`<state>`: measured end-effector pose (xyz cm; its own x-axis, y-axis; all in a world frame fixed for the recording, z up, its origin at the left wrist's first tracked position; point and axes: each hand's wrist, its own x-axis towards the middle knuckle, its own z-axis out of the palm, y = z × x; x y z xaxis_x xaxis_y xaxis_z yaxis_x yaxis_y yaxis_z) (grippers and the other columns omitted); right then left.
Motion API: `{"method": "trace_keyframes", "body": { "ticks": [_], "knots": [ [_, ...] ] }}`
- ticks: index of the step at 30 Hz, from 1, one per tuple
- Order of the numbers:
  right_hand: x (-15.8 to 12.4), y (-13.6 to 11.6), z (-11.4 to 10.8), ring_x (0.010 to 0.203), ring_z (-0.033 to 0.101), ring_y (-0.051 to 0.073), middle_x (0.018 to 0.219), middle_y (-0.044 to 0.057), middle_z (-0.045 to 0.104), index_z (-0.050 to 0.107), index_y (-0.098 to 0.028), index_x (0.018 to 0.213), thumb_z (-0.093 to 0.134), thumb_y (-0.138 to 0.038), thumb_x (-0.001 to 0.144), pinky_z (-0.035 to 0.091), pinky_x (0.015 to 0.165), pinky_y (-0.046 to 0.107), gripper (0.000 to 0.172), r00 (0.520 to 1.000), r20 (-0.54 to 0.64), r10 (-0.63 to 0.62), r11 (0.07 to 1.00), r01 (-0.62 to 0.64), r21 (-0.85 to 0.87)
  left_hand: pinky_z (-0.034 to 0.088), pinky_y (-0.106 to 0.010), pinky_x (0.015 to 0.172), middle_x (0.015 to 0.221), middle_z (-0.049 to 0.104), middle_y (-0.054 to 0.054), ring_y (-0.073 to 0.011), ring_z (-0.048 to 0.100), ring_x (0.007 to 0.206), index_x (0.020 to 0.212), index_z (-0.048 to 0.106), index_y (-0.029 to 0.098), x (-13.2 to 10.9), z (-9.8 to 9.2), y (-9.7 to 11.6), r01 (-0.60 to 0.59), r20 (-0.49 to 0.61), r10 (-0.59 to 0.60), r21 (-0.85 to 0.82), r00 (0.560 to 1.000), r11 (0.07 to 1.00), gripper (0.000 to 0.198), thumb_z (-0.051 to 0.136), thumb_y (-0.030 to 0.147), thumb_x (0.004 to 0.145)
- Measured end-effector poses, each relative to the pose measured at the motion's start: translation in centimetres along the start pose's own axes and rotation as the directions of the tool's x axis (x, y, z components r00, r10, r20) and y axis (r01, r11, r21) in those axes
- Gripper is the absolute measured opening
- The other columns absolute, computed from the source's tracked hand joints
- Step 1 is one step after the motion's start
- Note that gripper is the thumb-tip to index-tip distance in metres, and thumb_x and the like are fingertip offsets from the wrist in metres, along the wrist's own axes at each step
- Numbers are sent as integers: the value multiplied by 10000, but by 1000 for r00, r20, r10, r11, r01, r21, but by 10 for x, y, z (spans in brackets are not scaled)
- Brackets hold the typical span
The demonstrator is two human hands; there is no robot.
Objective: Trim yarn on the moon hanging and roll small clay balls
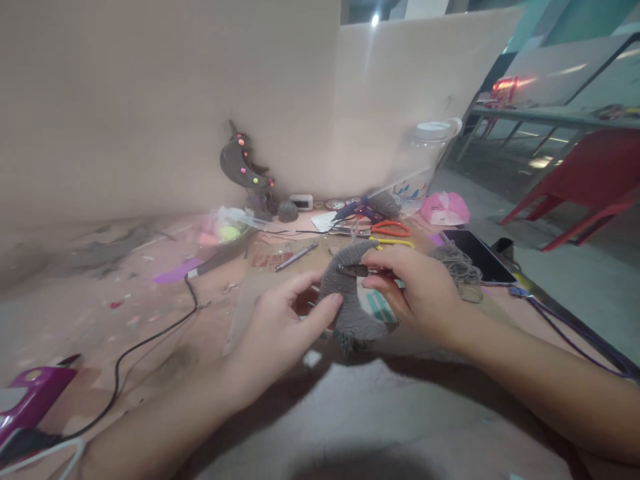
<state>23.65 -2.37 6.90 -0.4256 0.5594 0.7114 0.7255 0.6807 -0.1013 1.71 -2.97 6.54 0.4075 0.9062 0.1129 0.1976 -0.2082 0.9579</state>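
A crescent shape wrapped in grey yarn (345,297) is held upright over the middle of the table. My left hand (280,327) pinches its lower left side between thumb and fingers. My right hand (417,287) grips the right side, and its fingertips close on a small dark tool (356,270) pressed against the upper part of the crescent. Loose grey yarn (457,267) lies just right of my right hand. A finished dark crescent with coloured beads (243,167) stands at the back against the wall.
A glue gun (357,210), orange scissors (390,229), yellow-handled tool (395,241), pen (296,257) and bag of coloured bits (225,230) lie behind the hands. A phone (477,255) lies right, a black cable (150,340) left, a purple object (30,393) bottom left. Red chair (585,187) beyond.
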Motion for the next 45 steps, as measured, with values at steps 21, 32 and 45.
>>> {"method": "trace_keyframes", "body": {
  "ticks": [21, 32, 45],
  "knots": [
    [-5, -4, 4, 787, 644, 197, 888, 82, 717, 641, -159, 1005, 422, -381, 1033, 482, 728, 311, 313, 996, 57, -71, 996, 74, -46, 512, -228, 674, 828, 735, 2, -136, 650, 719, 1039, 731, 198, 2, 1, 6, -95, -3, 98, 218, 995, 971, 204, 601, 283, 907],
    [-5, -2, 7, 726, 636, 193, 814, 65, 709, 658, -181, 950, 434, -349, 1027, 472, 674, 307, 291, 995, 17, -93, 994, 94, -57, 514, -231, 660, 836, 737, 0, -142, 654, 720, 1034, 734, 206, 1, 2, 6, -84, 19, 82, 188, 996, 979, 194, 602, 279, 913],
    [10, -9, -4, 617, 546, 122, 695, -13, 614, 615, -177, 770, 640, -314, 855, 398, 541, 218, 163, 896, 299, 328, 799, -432, 418, 551, -211, 636, 856, 724, -24, -125, 658, 709, 1016, 678, 163, 8, 1, -1, 19, 7, -18, -112, 1000, 993, 224, 655, 348, 891]
  ]
}}
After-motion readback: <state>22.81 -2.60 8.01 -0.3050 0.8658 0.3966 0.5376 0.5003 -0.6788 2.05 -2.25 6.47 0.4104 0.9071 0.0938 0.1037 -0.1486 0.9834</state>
